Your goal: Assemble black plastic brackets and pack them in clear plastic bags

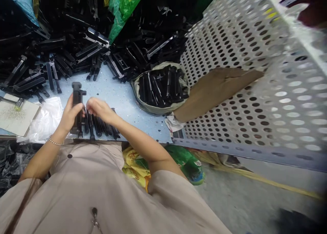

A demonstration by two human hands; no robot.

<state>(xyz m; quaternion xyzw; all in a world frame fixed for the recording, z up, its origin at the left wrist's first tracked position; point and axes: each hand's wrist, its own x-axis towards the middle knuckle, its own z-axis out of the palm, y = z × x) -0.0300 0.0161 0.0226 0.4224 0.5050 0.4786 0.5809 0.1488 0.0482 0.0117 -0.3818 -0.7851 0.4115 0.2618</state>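
Note:
My left hand [68, 116] is closed around a long black plastic part [76, 90] with a wider block-like head and a small peg on its right side. The part stands roughly upright over the table's front edge. Just to its right is my right hand [99, 109], its fingers curled in and pressed together; whatever they hold, if anything, is hidden. Beneath that hand several slim black parts [98, 126] lie side by side along the front edge. A clear plastic bag [47, 119] is left of my left wrist.
A large heap of black parts [87, 49] covers the back of the blue table [114, 97]. A round cloth-lined container [158, 107] of black parts stands right of centre, beside brown cardboard [212, 90] and a perforated metal panel [245, 107]. A pale board [15, 116] lies far left.

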